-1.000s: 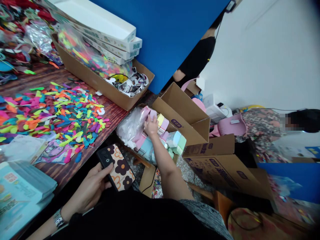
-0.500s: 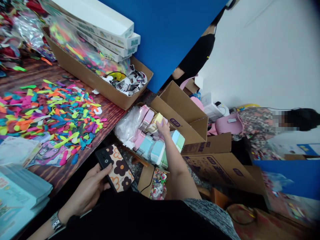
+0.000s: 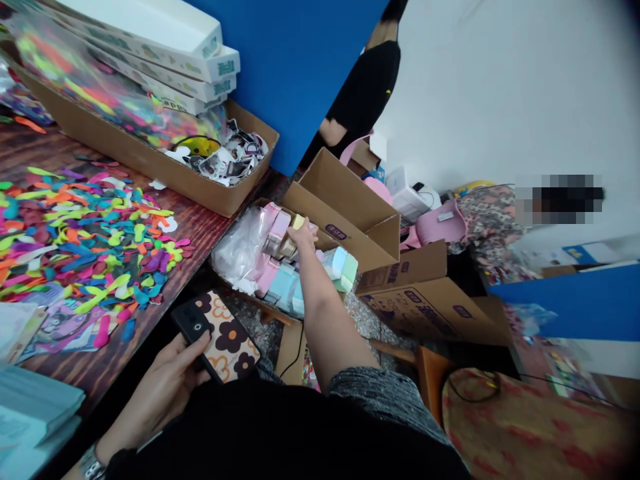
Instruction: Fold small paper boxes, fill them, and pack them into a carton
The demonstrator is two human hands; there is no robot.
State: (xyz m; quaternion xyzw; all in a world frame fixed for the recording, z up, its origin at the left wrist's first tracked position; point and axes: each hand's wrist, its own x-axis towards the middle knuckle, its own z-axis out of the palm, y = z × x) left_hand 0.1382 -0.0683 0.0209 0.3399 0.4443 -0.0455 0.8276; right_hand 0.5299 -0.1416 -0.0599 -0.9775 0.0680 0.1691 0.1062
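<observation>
My left hand [image 3: 167, 380] is closed around a smartphone [image 3: 220, 337] in a brown-and-cream flower-patterned case, its camera side facing up. My right hand [image 3: 303, 235] reaches into a low box of pastel paper packs, fingers apart over a yellow pack [image 3: 299, 221], which it appears to touch. Pink packs [image 3: 278, 230] stand just left of it. Blue packs [image 3: 284, 288] lie nearer to me, and a green one [image 3: 350, 272] sits at the right end. My right hand and forearm hide part of the packs. Clear plastic wrap [image 3: 240, 250] fills the box's left end.
Colourful balloons [image 3: 90, 233] cover the wooden table [image 3: 200, 230] at left. A long carton [image 3: 195, 190] there holds stickers, bagged balloons and stacked white trays [image 3: 210, 67]. Open cardboard boxes [image 3: 345, 227] stand beyond my right hand. Two other people are farther off. A stool [image 3: 433, 377] is at right.
The view has shifted, so most things sit farther left. My right hand's fingers have spread over the yellow pack, less of which now shows. The phone stays in my left hand.
</observation>
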